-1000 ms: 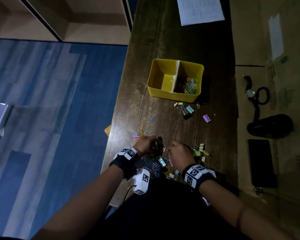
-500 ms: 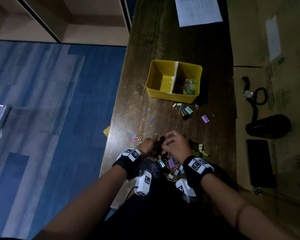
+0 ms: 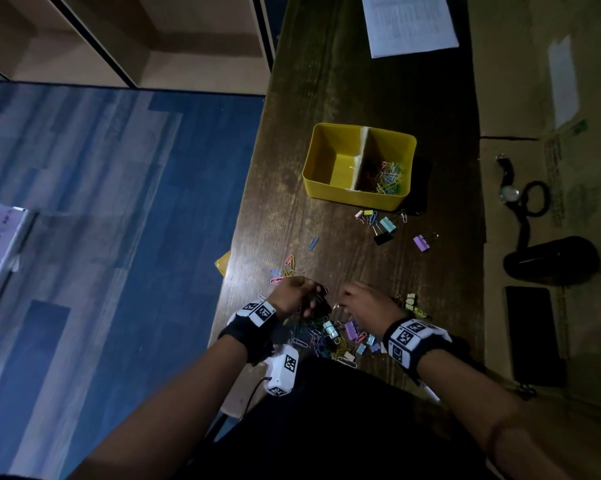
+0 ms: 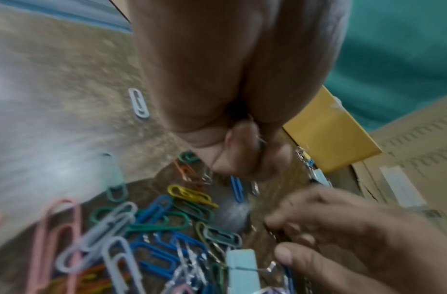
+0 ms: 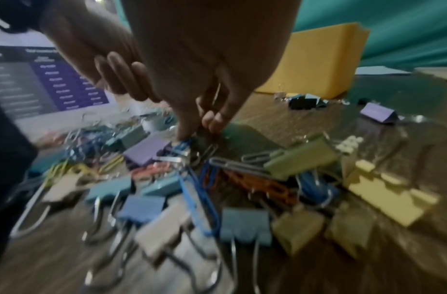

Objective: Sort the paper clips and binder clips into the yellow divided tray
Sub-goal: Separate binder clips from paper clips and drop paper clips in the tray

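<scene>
The yellow divided tray stands mid-table; its right compartment holds coloured paper clips, and its left one looks bare. A mixed pile of paper clips and binder clips lies at the near edge. My left hand hovers over the pile with fingers curled round something small and dark; a thin wire shows at its fingertips. My right hand reaches down beside it, thumb and fingers pinching a paper clip in the pile. More binder clips lie in front of the tray.
A few paper clips lie near the table's left edge, and a purple binder clip lies right of centre. A printed sheet is at the far end. A watch, black case and phone sit to the right.
Half a second ago my right hand met the left one. It has now drawn back to the right and dipped into the pile, while the left hand stays put.
</scene>
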A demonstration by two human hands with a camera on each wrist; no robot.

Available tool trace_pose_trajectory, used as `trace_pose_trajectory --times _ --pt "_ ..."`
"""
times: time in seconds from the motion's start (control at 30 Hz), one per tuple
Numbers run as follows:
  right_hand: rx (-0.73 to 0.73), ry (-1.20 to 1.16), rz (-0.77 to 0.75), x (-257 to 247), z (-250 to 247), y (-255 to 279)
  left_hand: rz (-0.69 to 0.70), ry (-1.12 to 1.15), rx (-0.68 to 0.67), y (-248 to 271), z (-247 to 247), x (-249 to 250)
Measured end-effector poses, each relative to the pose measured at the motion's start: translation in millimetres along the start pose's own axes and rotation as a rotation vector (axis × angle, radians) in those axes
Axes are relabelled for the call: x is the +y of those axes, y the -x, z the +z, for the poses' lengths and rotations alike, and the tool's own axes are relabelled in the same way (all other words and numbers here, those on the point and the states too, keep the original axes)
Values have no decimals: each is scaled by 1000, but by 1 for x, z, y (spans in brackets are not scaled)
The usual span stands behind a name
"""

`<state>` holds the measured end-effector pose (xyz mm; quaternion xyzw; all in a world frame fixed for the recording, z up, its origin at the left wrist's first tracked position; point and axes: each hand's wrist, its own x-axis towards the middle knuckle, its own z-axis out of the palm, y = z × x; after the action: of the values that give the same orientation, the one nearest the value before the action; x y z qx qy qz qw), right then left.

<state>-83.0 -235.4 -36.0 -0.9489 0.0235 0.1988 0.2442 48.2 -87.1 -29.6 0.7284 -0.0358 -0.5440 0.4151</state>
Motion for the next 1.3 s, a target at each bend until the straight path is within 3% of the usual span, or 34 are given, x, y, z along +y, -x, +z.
trace_pose_trajectory --times 0.1,0.3,0.5,0.83,1.0,1.2,1.3 --pt "-18 56 21 -4 -1 2 -8 83 -9 9 -8 -1" --pt "28 170 33 -13 5 5 1 4 42 9 -19 -8" --pt "66 205 42 -10 11 8 -26 70 43 12 -14 -3" --pt "-61 113 -2 -19 3 -2 -67 194 33 14 -8 -1" --pt "-155 165 -105 -13 -2 3 -55 213 35 15 -9 3" --pt "-52 408 -194 -5 0 4 -57 155 22 10 -11 1" --pt "-9 403 -206 0 4 7 -53 139 22 11 -11 2"
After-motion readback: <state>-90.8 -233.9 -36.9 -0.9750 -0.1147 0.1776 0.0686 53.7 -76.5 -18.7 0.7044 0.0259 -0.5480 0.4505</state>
